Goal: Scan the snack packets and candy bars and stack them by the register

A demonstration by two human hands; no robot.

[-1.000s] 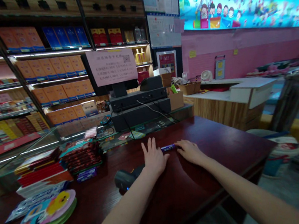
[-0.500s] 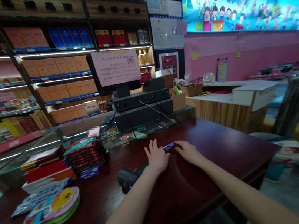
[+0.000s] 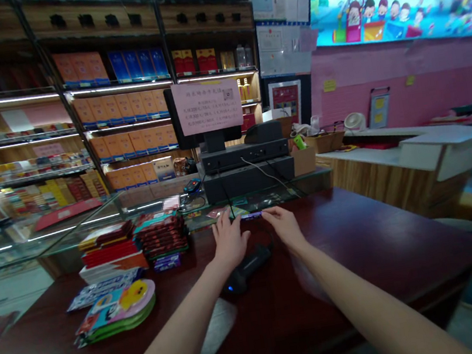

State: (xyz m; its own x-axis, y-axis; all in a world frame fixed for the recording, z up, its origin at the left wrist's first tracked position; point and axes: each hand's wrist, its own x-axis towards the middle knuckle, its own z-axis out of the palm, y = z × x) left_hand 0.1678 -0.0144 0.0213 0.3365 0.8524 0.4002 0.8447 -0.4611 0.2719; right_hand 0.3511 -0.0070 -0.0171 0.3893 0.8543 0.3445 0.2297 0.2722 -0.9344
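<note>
A small purple packet lies at the far edge of the dark red counter, held between both hands. My left hand pinches its left end with the thumb, fingers stretched forward. My right hand grips its right end in the same way. A black barcode scanner with a blue light lies on the counter just below my left hand, its cable curling toward my right wrist.
Stacks of red and teal snack packs, flat red boxes and colourful card packs sit at the left. Behind the hands stand a glass display case and a register with monitor. Shelves of boxed goods line the back wall.
Both hands have slid the purple packet farther away toward the glass case. The scanner now shows fully beneath my left hand. The view has turned to the right.
</note>
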